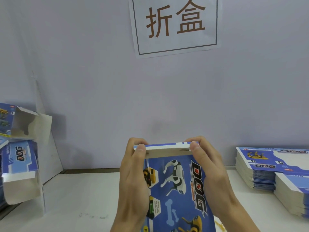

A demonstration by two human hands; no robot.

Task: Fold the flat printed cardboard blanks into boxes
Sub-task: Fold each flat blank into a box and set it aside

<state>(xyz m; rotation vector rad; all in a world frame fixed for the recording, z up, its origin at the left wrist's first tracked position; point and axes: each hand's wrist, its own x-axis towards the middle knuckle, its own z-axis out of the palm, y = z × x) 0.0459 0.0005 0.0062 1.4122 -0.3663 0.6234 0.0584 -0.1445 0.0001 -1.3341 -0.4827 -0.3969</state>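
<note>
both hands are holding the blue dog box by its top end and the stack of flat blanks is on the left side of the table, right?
Nearly. The head view shows the left hand and right hand both keeping a grip on the top end of the dog box, but the stack of flat blanks sits on the right side of the table. On the left are folded boxes.

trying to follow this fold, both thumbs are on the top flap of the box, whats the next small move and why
Probably press the flap fully down with both thumbs. The left hand and right hand grip the box by its sides, and a small gap still shows near the flap's right end, so it looks not quite seated.
</note>
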